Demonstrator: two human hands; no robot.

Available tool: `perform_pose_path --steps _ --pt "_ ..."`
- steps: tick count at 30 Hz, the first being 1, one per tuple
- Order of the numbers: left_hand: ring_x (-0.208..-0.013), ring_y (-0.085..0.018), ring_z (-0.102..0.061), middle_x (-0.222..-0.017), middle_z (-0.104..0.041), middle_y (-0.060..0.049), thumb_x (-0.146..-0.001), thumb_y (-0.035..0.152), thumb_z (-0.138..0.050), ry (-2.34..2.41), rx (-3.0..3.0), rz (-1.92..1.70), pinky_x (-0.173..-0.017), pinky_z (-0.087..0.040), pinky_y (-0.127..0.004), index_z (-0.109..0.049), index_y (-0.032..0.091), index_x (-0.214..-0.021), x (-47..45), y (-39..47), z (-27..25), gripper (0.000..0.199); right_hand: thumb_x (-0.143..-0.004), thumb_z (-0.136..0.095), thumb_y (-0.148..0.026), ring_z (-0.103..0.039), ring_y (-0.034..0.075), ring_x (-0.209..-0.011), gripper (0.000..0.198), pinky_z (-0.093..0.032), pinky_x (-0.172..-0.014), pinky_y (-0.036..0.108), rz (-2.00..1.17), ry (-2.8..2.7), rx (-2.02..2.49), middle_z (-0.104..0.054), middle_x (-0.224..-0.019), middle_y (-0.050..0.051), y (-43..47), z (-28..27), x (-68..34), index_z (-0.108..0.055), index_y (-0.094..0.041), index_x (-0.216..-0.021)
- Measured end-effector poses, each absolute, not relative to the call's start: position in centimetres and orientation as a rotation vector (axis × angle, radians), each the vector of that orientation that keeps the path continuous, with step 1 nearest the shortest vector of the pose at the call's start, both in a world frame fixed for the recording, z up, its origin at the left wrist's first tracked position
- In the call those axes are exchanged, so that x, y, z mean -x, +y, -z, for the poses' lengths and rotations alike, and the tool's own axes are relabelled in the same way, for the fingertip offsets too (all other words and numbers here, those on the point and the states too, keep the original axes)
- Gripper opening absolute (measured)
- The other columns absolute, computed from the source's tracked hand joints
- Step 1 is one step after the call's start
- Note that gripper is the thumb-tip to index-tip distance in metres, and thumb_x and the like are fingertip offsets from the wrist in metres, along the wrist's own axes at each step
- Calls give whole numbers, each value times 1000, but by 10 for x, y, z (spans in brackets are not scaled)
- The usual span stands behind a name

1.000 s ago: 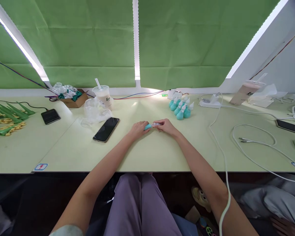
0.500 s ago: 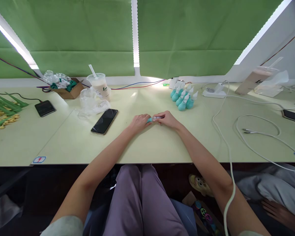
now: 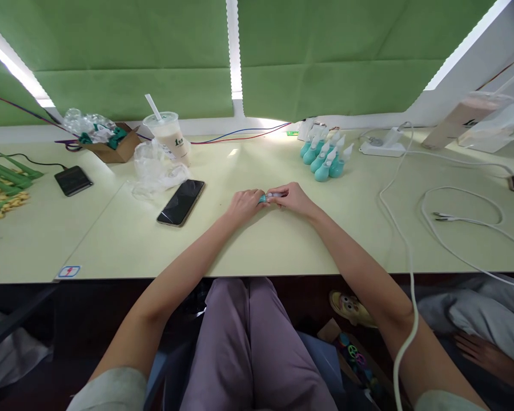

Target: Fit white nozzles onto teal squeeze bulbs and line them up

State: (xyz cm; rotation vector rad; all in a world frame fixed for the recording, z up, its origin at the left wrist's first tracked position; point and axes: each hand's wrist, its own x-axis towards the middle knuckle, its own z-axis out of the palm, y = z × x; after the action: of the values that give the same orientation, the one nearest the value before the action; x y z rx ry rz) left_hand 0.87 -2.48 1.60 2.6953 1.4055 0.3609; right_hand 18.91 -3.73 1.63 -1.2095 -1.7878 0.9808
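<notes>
My left hand is closed around a small turquoise squeeze bulb, most of which its fingers cover. Pinched in my right hand is a pale translucent nozzle, whose end meets the bulb between the two hands. Whether the two parts are joined or just touching I cannot tell. Beyond my right hand, several turquoise squeeze bulbs with pointed translucent nozzles stand in a tight group on the table.
Left of my hands lie a phone and a crumpled plastic bag beside a drink cup. A cardboard box stands behind. On the right are a power strip and a white cable crossing the table edge. Another person's hand shows lower right.
The view has tilted slightly downward, so the table sits higher in the picture. My left fingers cover more of the turquoise bulb; both hands keep their hold.
</notes>
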Motion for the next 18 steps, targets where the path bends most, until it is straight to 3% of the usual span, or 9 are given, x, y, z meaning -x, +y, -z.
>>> perform_pose_path --steps 2,4,8,10,12,15,18 --pt "-95 -24 -63 -103 -68 -10 -91 46 -49 1435 -2599 -479 -71 -40 -29 -61 18 -107 -10 -23 -16 34 -69 -68 -42 -48 10 -52 34 -43 -54 24 -959 -1746 1194 -54 -55 -2 -35 -19 -189 -74 -13 -86" --pt "-97 -24 -62 -104 -67 -9 -90 50 -50 1421 -2443 -664 -76 -41 -30 -60 19 -107 -11 -20 -16 36 -68 -71 -44 -53 12 -56 46 -48 -58 26 -903 -1677 1158 -63 -67 0 -30 -24 -192 -71 -16 -104" --pt "-102 -21 -58 -114 -62 -8 -94 48 -37 1132 -1993 -981 -85 -43 -33 -51 20 -119 -12 -11 -12 40 -70 -70 -50 -62 14 -72 80 -54 -67 28 -767 -1477 1141 -68 -106 4 -21 -26 -200 -41 -29 -142" --pt "-99 -19 -58 -112 -60 -8 -95 46 -33 1002 -1745 -1060 -86 -45 -33 -48 19 -118 -13 -5 -6 39 -71 -68 -52 -64 17 -84 84 -55 -68 28 -827 -1428 1152 -65 -119 7 -18 -21 -199 -35 -30 -145" --pt "-99 -18 -58 -113 -59 -7 -92 46 -41 924 -1593 -1095 -87 -45 -33 -48 20 -113 -13 -1 1 34 -69 -70 -51 -64 20 -93 83 -56 -72 30 -1011 -1469 1124 -62 -125 9 -18 -13 -192 -39 -28 -143" --pt "-94 -16 -60 -112 -59 -4 -85 45 -55 886 -1530 -1108 -87 -46 -34 -46 22 -102 -13 1 7 31 -68 -73 -47 -63 25 -103 73 -54 -85 36 -1163 -1560 1029 -65 -122 8 -18 -2 -175 -54 -22 -134" --pt "-94 -17 -60 -113 -59 -4 -85 46 -54 913 -1614 -1097 -88 -47 -36 -43 22 -94 -12 -2 6 27 -67 -74 -42 -64 24 -103 66 -49 -95 39 -1095 -1554 1019 -68 -116 5 -19 3 -165 -60 -22 -128"
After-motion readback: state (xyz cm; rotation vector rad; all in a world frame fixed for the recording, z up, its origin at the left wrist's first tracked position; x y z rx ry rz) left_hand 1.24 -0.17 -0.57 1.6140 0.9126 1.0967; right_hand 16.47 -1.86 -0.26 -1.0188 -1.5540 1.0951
